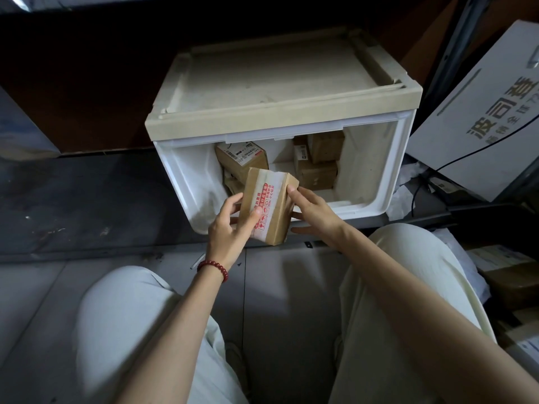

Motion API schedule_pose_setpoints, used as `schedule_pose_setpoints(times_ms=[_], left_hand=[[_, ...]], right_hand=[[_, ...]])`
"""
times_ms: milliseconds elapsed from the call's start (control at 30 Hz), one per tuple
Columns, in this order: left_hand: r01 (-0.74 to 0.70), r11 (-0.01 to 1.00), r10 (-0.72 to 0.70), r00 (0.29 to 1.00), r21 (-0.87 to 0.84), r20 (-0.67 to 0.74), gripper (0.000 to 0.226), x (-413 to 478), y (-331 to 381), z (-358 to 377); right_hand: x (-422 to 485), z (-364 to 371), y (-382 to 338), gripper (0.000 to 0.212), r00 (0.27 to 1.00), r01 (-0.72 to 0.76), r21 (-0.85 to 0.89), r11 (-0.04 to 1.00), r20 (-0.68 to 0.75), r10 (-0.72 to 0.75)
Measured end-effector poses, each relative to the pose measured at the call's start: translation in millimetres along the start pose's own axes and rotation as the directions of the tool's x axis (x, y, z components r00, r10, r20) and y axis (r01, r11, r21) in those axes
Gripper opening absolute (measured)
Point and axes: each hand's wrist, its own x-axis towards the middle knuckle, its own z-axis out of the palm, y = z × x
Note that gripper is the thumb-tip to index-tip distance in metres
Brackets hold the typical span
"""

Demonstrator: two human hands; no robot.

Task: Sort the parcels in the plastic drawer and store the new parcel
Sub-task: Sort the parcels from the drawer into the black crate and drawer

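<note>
**Poised for stowing**

The left hand [230,225] grips the taped parcel [269,205] low, thumb on the tape; the right hand [315,214] pinches its upper corner, steadying it above the front edge of the plastic drawer [379,199]; stored parcels [242,158] fill the back corners.

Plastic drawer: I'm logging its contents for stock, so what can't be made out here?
Head view, plastic drawer: front floor hidden behind the held parcel, left hand and right hand.
Head view: label on the left parcel too small to read.
Head view: count of the stacked parcels unclear; shadow hides the back.
</note>
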Motion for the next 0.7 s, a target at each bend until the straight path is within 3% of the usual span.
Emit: schedule_pose_setpoints(times_ms=[100, 300, 500, 600, 700], left_hand=[[0.004, 1.000, -0.005, 1.000, -0.029, -0.015, 0.022, 1.1, 2.0, 0.5], [-0.062, 0.998, 0.062, 0.998, 0.000, 0.024, 0.023, 3.5, 0.2, 0.4], [0.077, 0.997, -0.077, 0.997, -0.021, 0.007, 0.046, 2.7, 1.9, 0.1], [0.212, 0.971, -0.208, 0.977, -0.110, 0.046, 0.074, 2.8, 1.7, -0.7], [0.245, 0.963, -0.231, 0.965, -0.110, 0.126, 0.076, 2.9, 0.1, 1.0]], right_hand=[[-3.1, 1.1, -2.4, 0.049, 0.998, -0.009, 0.052, 0.999, 0.067, 0.006], [-2.1, 1.7, 0.7, 0.047, 0.993, -0.018, 0.014, 1.000, 0.117, 0.016], [-2.2, 0.8, 2.4, 0.053, 0.992, -0.025, 0.002, 1.000, 0.122, 0.024], [-2.0, 1.7, 0.7, 0.069, 0.991, -0.036, 0.063, 0.997, 0.130, 0.027], [-1.1, 3.7, 2.4, 0.085, 0.990, -0.060, 0.074, 0.995, 0.134, 0.050]])
